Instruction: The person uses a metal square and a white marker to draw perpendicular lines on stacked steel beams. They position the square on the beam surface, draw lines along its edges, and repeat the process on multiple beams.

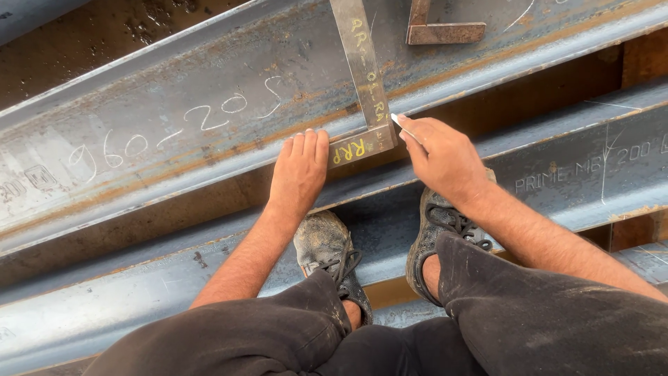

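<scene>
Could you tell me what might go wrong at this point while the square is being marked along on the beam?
The left hand pins only the short leg of the steel square, so it might pivot and skew the line. The white marker in the right hand sits at the square's corner and could slip off. Both shoes rest on a lower beam, a possibly unsteady crouch.

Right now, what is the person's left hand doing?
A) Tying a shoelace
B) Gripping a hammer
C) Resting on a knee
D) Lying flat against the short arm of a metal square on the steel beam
D: the left hand lies with fingers flat on the steel beam, its fingertips against the short arm of the metal square, while the right hand holds a white marking stick at the square's corner.
</scene>
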